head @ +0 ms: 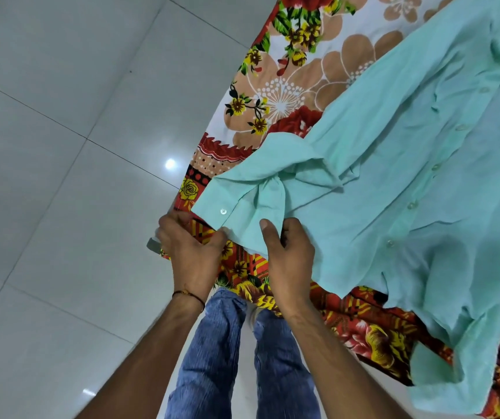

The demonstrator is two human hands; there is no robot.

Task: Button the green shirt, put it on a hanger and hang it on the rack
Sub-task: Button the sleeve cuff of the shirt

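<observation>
The pale green shirt (424,176) lies spread on a flowered bedsheet, front up, with a row of buttons (412,205) running down its placket. One sleeve is folded toward me, and its cuff (227,204) with a white button (223,211) hangs at the bed's edge. My left hand (189,246) pinches the cuff's near corner. My right hand (288,255) grips the cuff fabric beside it, thumb on top. No hanger or rack is in view.
The bed with its red, yellow and tan flowered sheet (288,86) fills the right side. Glossy white floor tiles (61,146) cover the left. My legs in blue jeans (212,358) stand against the bed's edge.
</observation>
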